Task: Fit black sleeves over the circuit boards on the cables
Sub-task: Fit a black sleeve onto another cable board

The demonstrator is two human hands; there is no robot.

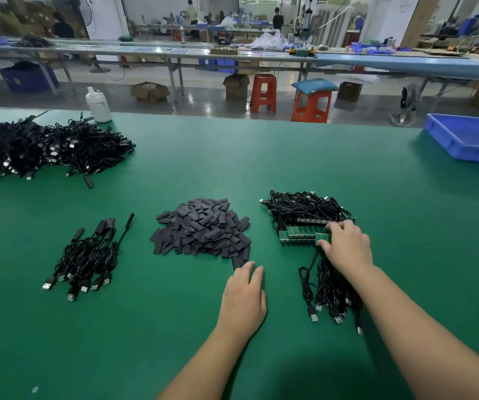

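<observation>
Now the right hand (348, 245) pinches a green circuit board (322, 237) from the cabled boards, its grip narrow; the left hand (244, 295), fingers straight, touches a black sleeve (237, 262) on the desk (146, 327).

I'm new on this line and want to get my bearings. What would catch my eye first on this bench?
Most striking is the heap of black sleeves in the middle of the green table, with the left hand reaching its near edge. To its right, the right hand pinches a circuit board from the bundle of unsleeved cables. A small finished batch lies to the left, and a big tangle of cables at far left.
</observation>
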